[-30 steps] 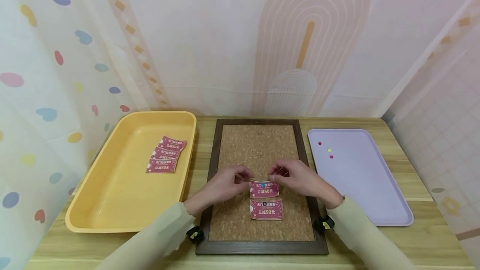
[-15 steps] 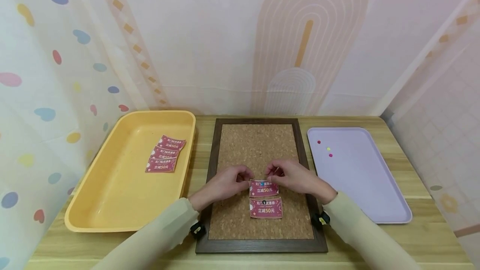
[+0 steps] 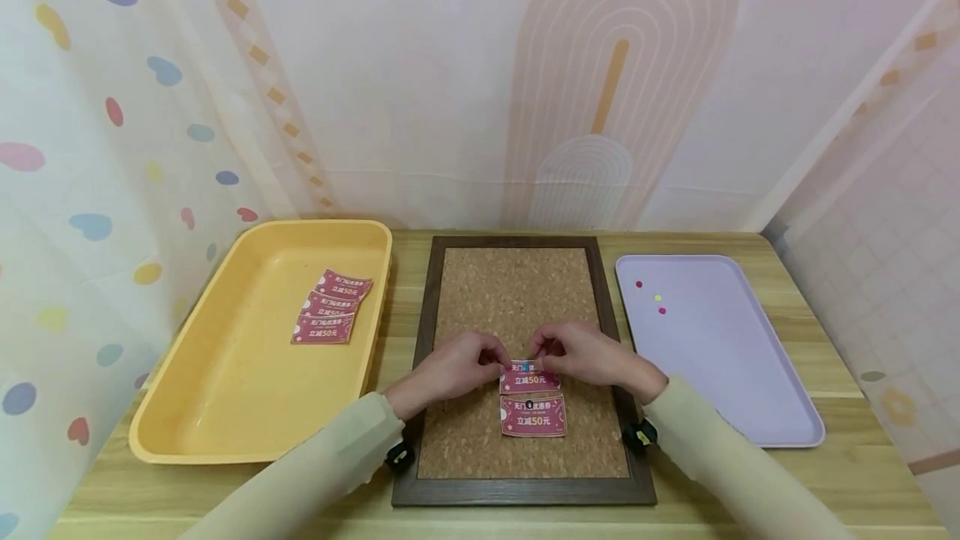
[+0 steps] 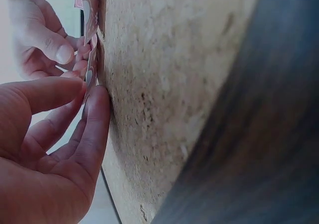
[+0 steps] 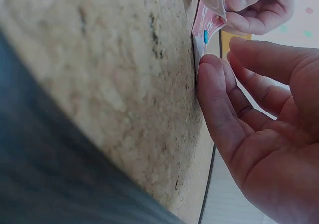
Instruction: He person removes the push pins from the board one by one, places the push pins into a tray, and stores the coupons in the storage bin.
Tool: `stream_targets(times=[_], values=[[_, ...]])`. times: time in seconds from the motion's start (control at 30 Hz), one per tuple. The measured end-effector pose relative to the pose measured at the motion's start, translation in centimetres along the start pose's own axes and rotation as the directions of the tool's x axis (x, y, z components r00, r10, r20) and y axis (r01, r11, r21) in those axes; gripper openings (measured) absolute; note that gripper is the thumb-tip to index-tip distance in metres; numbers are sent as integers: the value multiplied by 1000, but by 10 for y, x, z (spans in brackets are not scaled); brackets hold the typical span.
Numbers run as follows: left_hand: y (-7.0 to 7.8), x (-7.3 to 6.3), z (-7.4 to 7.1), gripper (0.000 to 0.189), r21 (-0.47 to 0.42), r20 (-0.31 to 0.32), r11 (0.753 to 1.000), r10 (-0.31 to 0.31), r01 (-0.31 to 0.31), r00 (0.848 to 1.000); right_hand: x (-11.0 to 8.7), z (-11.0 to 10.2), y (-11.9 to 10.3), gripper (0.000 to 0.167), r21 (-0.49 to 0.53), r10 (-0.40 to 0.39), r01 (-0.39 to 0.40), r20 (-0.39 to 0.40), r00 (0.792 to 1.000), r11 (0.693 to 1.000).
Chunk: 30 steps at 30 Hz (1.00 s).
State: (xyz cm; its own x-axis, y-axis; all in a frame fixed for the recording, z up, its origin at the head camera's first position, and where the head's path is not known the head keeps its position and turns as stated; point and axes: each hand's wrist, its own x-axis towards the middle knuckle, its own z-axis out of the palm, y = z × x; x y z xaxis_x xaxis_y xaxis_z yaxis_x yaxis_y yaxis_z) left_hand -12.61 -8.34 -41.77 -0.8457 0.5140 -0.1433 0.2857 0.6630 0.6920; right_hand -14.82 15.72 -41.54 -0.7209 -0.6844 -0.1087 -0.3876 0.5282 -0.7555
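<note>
Upper coupon [image 3: 527, 381] at lower centre of the frame, pinched by my left hand [image 3: 457, 366] at its left edge, blue pin [image 3: 526, 367] near its top, my right hand [image 3: 587, 356] at its upper right corner, pinching or just touching I cannot tell, corkboard [image 3: 517, 294] behind.

Soft light brightens the head view, while wrist views (dimmer, hazy) blur the dark frame [image 4: 239, 129]

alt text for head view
Left hand and right hand at top corners of the upper red coupon, lower red coupon nearer the viewer, both on a corkboard. Yellow tray holding three coupons at left; lilac tray at right.
</note>
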Motion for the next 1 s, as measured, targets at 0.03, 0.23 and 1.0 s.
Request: stream_targets(times=[0.03, 0.23, 1.0], values=[[0, 0, 0, 8, 4, 2, 1000, -6, 6, 1000, 1, 0, 0, 6, -11, 2, -2, 2, 1000, 1000], [0, 4, 0, 10, 17, 4, 1000, -14, 14, 1000, 3, 0, -5, 5, -49, 36, -35, 17, 999, 998], [2, 10, -1, 12, 42, 28, 998, -45, 44, 999, 13, 5, -6, 8, -89, 73, -70, 29, 997, 994]])
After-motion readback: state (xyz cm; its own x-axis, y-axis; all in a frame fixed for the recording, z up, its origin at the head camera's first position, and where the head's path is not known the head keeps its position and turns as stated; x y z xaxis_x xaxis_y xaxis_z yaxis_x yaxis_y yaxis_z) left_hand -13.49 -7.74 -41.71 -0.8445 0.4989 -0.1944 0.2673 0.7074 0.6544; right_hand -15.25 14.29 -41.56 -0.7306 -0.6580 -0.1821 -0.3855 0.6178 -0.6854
